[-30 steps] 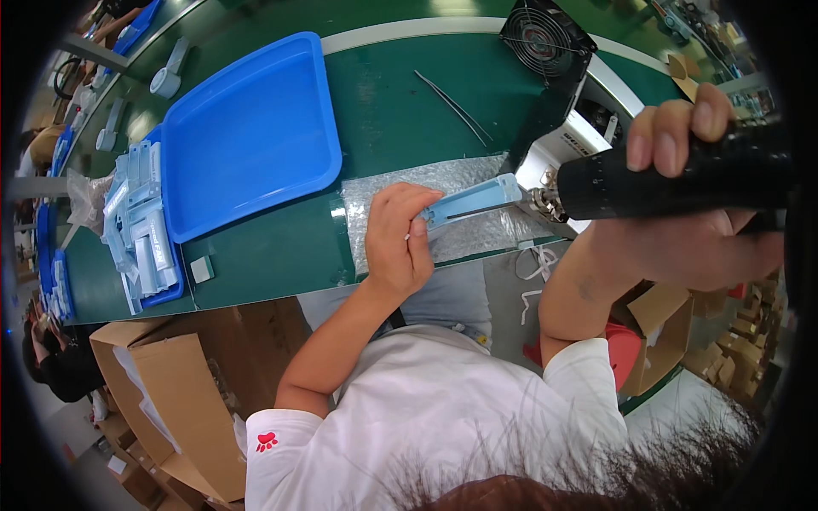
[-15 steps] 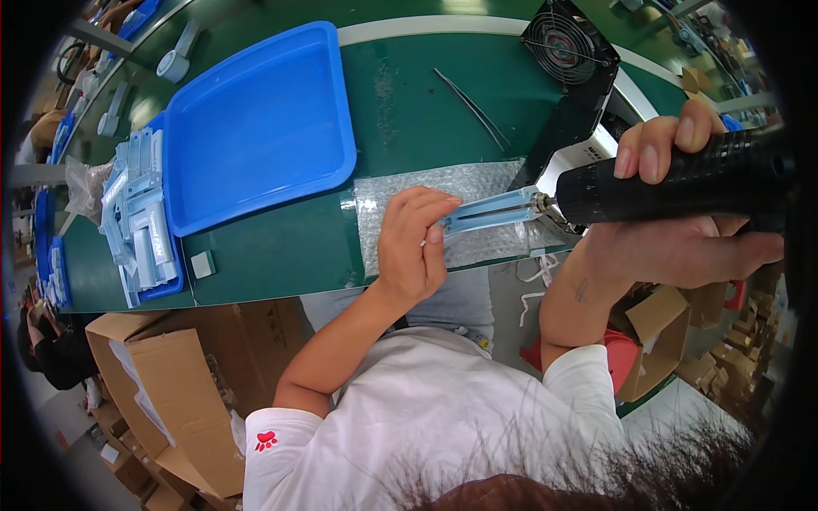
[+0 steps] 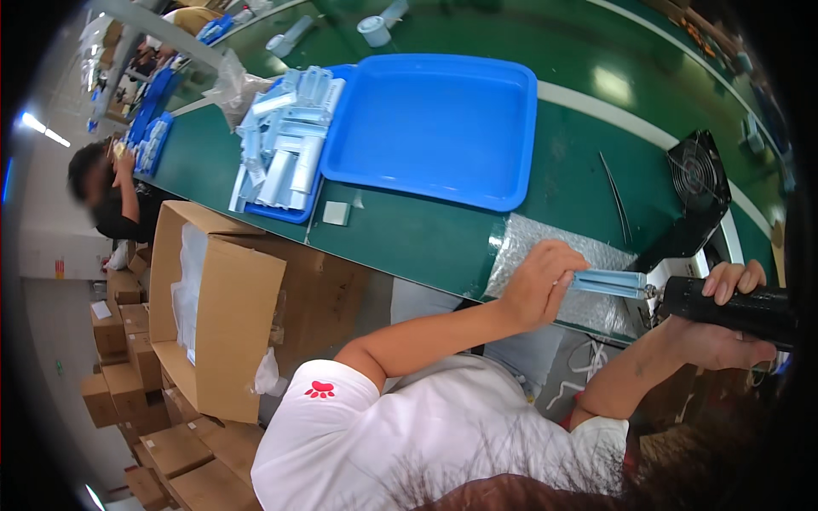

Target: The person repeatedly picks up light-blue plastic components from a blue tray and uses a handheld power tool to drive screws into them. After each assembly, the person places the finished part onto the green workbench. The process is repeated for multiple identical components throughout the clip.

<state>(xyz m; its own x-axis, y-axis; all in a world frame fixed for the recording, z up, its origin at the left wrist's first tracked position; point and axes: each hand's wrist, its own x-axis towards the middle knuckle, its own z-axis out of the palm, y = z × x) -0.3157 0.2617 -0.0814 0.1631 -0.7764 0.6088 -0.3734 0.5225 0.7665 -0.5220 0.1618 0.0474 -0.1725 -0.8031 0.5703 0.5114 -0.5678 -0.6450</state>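
Note:
My left hand pinches one end of a slim light-blue plastic housing, with a lengthwise slot facing up. Wrapped around a thick black electric screwdriver is my right hand, its fingertips showing on top of the barrel. The screwdriver lies nearly level, and its metal tip meets the housing's far end from the right; whether a screw is there is too small to tell. Beneath the housing, a sheet of bubble wrap covers part of the green bench.
A blue tray lies on the bench, beside a smaller one heaped with light-blue parts. Tweezers and a black fan stand at right. An open carton is below the bench edge; another person sits far left.
The view has swung left, so bench and hands appear further right and lower. Both hands keep their holds, with the screwdriver's tip still at the housing's end.

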